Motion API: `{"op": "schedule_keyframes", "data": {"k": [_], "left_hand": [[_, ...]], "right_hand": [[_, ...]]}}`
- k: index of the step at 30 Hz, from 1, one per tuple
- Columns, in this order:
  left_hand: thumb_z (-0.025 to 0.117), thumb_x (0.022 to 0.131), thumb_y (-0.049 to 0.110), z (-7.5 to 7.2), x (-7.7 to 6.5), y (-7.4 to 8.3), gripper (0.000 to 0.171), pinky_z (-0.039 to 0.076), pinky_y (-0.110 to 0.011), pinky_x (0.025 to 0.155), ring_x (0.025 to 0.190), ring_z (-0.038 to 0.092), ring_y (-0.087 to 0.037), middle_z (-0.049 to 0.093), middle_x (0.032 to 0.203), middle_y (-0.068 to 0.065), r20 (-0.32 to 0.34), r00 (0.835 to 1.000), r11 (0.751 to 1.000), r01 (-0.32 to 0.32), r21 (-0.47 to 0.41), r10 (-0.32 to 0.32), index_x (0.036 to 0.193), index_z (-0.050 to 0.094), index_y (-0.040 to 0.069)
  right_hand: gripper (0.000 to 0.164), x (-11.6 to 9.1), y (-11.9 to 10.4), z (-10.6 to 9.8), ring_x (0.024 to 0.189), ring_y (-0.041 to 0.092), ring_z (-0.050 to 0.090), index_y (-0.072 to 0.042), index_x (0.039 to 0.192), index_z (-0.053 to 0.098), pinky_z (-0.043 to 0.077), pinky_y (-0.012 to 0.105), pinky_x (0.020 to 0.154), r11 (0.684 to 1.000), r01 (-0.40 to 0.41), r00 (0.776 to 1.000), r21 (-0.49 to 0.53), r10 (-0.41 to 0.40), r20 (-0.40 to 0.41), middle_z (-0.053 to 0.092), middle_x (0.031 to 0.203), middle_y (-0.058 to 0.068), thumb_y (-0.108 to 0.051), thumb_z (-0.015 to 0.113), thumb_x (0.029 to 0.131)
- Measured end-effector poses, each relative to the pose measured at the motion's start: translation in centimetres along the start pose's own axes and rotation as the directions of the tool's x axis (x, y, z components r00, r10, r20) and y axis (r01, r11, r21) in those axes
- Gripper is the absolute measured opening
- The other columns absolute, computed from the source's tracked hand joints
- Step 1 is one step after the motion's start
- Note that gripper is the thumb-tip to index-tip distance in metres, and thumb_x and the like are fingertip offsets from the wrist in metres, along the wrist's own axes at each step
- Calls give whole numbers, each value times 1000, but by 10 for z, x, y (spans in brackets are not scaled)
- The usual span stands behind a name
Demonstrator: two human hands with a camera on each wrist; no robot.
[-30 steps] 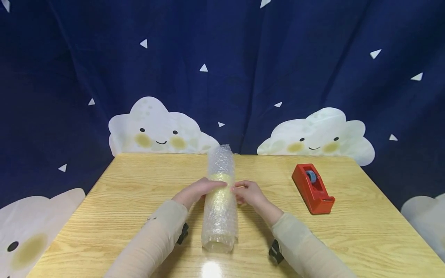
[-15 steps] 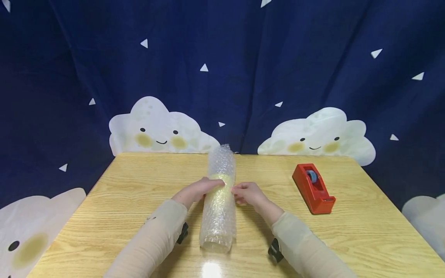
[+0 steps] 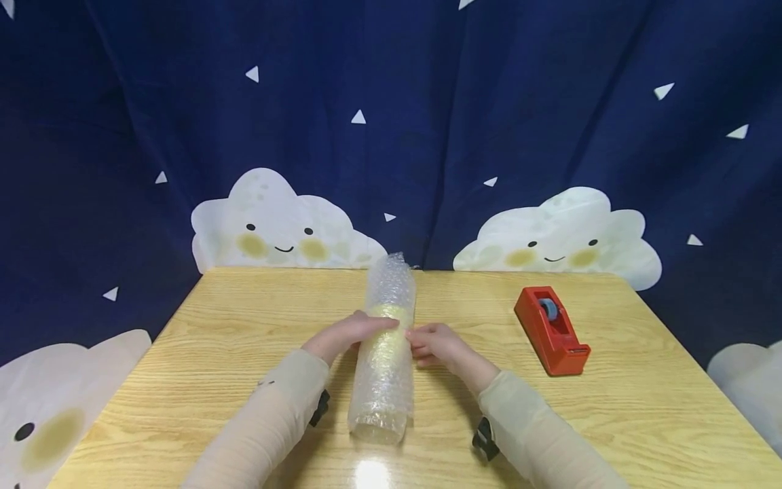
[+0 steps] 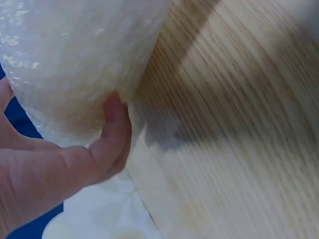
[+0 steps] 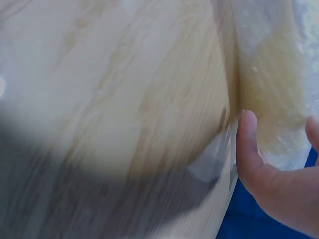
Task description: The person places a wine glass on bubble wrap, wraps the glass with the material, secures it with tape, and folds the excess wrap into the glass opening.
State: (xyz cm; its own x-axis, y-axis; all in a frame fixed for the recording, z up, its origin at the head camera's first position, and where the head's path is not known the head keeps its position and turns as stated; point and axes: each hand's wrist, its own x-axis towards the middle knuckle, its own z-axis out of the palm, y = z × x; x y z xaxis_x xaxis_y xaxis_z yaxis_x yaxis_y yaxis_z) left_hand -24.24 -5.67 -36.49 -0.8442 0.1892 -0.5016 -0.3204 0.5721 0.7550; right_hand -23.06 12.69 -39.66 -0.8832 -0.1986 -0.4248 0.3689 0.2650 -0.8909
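Observation:
A bubble-wrap roll [image 3: 381,380] lies lengthwise on the table, with a yellowish band showing through its middle and an open near end. From the left, my left hand [image 3: 357,329] grips it, the thumb laid across the top. In the left wrist view, curled fingers [image 4: 115,119] hold the side of the wrap. My right hand [image 3: 441,345] is at the roll's right side, its fingertips holding the wrap there. In the right wrist view, a finger [image 5: 247,132] lies along the wrap's lower side while another digit shows on the far side.
A red tape dispenser [image 3: 552,333] with a blue-cored roll of tape stands on the wooden table [image 3: 244,319], right of the hands. Behind the table's far edge hangs a dark blue curtain [image 3: 403,136] with white clouds and triangles.
The roll's near end has swung slightly to the left. The right hand's fingertips have shifted a little at the wrap's side, while the left hand stays nearly in place.

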Motion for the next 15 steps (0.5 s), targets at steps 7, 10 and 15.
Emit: {"op": "schedule_keyframes", "data": {"k": [7, 10, 15], "left_hand": [[55, 84, 34, 1, 7, -6, 77, 42, -49, 100, 120, 46, -36, 26, 144, -27, 62, 998, 971, -18, -237, 34, 139, 24, -10], [51, 86, 38, 3, 8, -6, 74, 36, -52, 105, 128, 39, -40, 18, 149, -26, 99, 994, 971, -22, -239, 47, 141, 27, -5], [47, 89, 53, 4, 5, -4, 77, 32, -51, 109, 131, 39, -36, 31, 147, -20, 151, 987, 992, -37, -123, 56, 141, 33, -1]], "right_hand": [[52, -2, 0, 2, 76, 13, 64, 15, 123, 46, 57, 33, 74, 999, 11, 996, 32, -14, 90, 68, 94, 16, -29, 52, 95], [53, -3, -1, 1, 76, 14, 65, 16, 122, 47, 57, 35, 77, 999, 19, 995, 29, -21, 96, 68, 96, 20, -29, 51, 95], [52, -4, -4, -4, 73, 13, 65, 16, 120, 50, 57, 32, 72, 1000, 12, 999, 3, -12, 49, 69, 93, 20, -29, 55, 93]]}}
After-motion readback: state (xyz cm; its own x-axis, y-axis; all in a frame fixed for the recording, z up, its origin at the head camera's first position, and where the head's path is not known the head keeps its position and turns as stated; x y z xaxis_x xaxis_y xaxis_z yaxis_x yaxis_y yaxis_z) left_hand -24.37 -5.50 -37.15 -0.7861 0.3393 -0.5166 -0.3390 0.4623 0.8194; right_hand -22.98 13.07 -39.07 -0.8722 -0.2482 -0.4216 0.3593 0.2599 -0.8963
